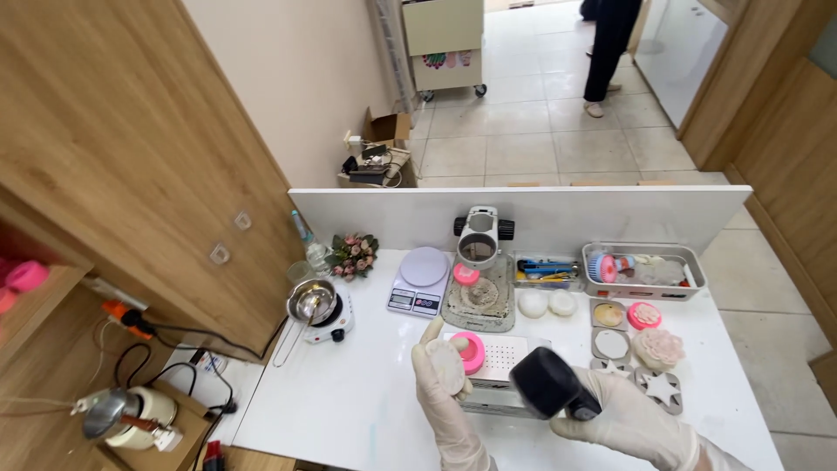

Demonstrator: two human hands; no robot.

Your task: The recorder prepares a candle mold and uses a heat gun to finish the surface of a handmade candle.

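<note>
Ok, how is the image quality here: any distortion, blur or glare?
Head view: wide-angle bending of the wooden cabinet edges; even, soft lighting; faint sheen on the white table; the gloved left hand and right hand on the black tool look slightly soft.

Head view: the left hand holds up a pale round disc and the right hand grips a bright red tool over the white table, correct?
Not quite. In the head view the tool in the right hand is black, not red. The left hand does hold up a pale round disc over the white table.
</note>
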